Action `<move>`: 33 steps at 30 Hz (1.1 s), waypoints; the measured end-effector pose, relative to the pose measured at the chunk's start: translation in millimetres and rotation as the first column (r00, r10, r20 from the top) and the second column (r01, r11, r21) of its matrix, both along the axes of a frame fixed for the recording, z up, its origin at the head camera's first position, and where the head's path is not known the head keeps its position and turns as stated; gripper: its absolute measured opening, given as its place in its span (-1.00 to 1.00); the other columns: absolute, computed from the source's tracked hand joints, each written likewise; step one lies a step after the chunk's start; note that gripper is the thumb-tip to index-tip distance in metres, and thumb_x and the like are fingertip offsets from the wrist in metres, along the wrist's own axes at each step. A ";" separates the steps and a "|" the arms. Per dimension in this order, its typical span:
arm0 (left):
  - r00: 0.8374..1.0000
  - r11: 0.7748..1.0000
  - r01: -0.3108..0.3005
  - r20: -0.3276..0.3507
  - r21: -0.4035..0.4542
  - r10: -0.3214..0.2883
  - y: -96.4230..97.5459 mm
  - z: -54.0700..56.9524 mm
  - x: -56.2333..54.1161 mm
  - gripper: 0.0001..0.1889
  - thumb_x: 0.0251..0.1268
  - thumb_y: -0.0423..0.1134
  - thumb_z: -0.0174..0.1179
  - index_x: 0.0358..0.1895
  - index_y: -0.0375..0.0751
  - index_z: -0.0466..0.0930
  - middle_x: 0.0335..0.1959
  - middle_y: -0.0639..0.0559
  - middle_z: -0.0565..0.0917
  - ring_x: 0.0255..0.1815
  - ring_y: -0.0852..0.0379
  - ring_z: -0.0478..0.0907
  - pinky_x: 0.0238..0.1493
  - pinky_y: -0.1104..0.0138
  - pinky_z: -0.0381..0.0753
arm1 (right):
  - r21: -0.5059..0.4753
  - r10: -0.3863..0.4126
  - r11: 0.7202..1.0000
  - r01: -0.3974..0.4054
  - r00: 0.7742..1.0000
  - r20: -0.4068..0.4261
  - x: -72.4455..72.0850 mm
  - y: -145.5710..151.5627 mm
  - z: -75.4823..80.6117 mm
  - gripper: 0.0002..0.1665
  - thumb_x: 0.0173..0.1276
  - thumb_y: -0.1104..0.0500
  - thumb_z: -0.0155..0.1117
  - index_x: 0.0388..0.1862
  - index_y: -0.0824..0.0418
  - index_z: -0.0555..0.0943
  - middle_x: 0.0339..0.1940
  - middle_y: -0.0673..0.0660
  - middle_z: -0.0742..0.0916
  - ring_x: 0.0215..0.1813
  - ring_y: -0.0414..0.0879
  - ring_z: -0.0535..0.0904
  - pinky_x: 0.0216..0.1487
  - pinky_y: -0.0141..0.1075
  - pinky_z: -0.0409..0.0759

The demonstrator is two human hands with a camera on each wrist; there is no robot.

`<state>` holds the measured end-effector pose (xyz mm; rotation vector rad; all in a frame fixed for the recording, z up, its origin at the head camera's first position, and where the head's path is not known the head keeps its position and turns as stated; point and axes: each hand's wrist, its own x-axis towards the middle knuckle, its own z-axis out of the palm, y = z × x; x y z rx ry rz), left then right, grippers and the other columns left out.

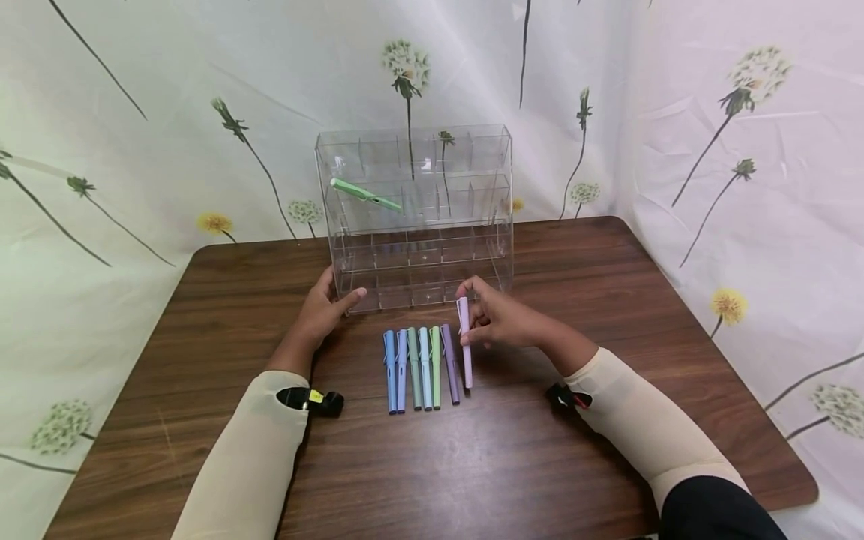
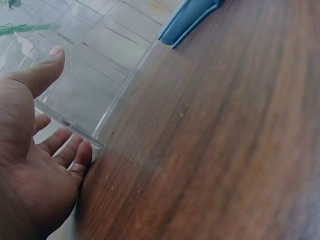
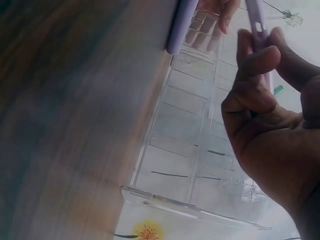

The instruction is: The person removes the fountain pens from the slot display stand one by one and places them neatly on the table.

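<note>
My right hand (image 1: 496, 315) pinches a lilac capped pen (image 1: 466, 360) between thumb and fingers, held upright at the right end of a row of pens. Beside it lies a purple pen (image 1: 450, 367); further left come a green pen (image 1: 435, 371), a pale blue pen (image 1: 424, 371) and several others. A clear acrylic organizer (image 1: 421, 217) with tiered compartments stands behind the row. At its lower left corner is my left hand (image 1: 322, 311), thumb stretched out in front and relaxed fingers against its side, as the left wrist view shows. A light green pen (image 1: 367, 196) leans slantwise in the organizer's upper left.
The brown wooden table (image 1: 513, 450) has rounded corners. A white cloth (image 1: 270, 75) printed with dandelions hangs behind and around it. Black wrist straps (image 1: 327, 403) sit over the light sleeves on both arms.
</note>
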<state>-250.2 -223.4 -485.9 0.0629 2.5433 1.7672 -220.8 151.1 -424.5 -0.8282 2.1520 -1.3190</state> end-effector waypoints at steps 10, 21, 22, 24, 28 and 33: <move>1.000 1.000 0.007 -0.014 0.012 -0.007 -0.3 0.8 -0.5 -0.01 0.62 -0.11 0.31 0.85 0.06 -0.18 0.82 -0.21 0.10 0.83 -0.24 0.04 0.72 -0.23 0.18 | 0.099 0.046 0.994 -0.046 0.999 0.003 -1.6 -1.6 -11.0 -0.20 0.47 0.38 0.46 0.46 0.32 0.15 -0.28 0.19 0.80 -0.41 0.06 0.64 -0.40 -0.27 0.63; 1.000 1.000 0.005 -0.018 0.009 -0.005 0.6 -0.7 0.1 0.02 0.59 -0.01 0.35 0.85 0.05 -0.17 0.82 -0.22 0.09 0.84 -0.24 0.00 0.75 -0.22 0.13 | 0.139 0.105 0.985 -0.099 0.994 -0.032 -6.7 1.7 -15.6 -0.21 0.48 0.31 0.49 0.48 0.36 0.22 -0.35 0.12 0.73 -0.44 -0.03 0.65 -0.34 -0.17 0.71; 1.000 1.000 0.003 -0.017 0.007 -0.003 0.8 -0.6 0.4 0.02 0.59 0.00 0.35 0.85 0.05 -0.17 0.83 -0.21 0.08 0.84 -0.23 -0.01 0.75 -0.21 0.13 | 0.147 0.111 0.984 -0.105 0.993 -0.030 -7.8 1.8 -16.4 -0.21 0.49 0.31 0.49 0.48 0.36 0.23 -0.36 0.12 0.74 -0.45 -0.05 0.65 -0.33 -0.17 0.72; 1.000 1.000 0.002 -0.014 0.007 -0.002 1.1 -0.3 0.7 0.01 0.60 -0.01 0.34 0.85 0.05 -0.17 0.83 -0.21 0.07 0.85 -0.24 -0.02 0.75 -0.22 0.12 | 0.164 0.121 0.980 -0.116 0.993 -0.018 -10.5 2.1 -18.4 -0.23 0.49 0.30 0.49 0.47 0.36 0.24 -0.37 0.11 0.74 -0.47 -0.06 0.64 -0.33 -0.19 0.71; 1.000 1.000 -0.001 -0.013 0.001 0.001 0.9 0.6 0.9 0.01 0.60 0.00 0.33 0.85 0.06 -0.17 0.83 -0.21 0.08 0.84 -0.25 0.00 0.74 -0.22 0.15 | 0.195 0.154 0.969 -0.155 0.988 0.018 -15.8 2.2 -22.1 -0.29 0.50 0.31 0.48 0.42 0.35 0.27 -0.40 0.07 0.72 -0.49 -0.09 0.59 -0.35 -0.26 0.64; 1.000 1.000 -0.004 -0.011 -0.005 0.004 0.2 0.8 1.5 0.02 0.60 0.00 0.34 0.85 0.08 -0.20 0.82 -0.22 0.09 0.82 -0.26 0.05 0.72 -0.21 0.18 | 0.221 0.180 0.958 -0.186 0.983 0.047 -20.5 -0.4 -27.0 -0.34 0.52 0.29 0.47 0.37 0.34 0.28 -0.44 0.00 0.65 -0.48 -0.15 0.51 -0.35 -0.33 0.54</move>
